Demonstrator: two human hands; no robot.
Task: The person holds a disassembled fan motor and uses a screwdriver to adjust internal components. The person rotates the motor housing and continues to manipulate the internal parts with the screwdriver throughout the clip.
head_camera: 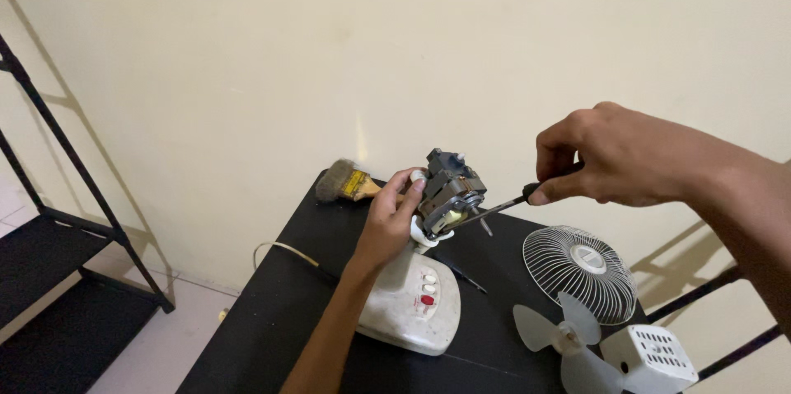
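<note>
Nearest the viewer, below the right fingers, lie a white vented rear cover point(657, 358), a pale fan blade point(554, 330) and a round wire grille point(581, 270) on the black table point(272, 328). Under the left wrist sits the white fan base point(409, 305) with its buttons. The left hand point(386, 225) is clamped on the neck just below the bare fan motor point(450, 189), thumb up beside its housing. The right hand point(606, 157) is closed on a screwdriver point(503, 206) whose tip touches the motor's side. If the tip slips off, it could jab the left fingers point(414, 185) close beside it, or the loosely steadied motor could twist. Beyond the left fingers lies a paintbrush point(346, 182) near the cream wall point(247, 48).
</note>
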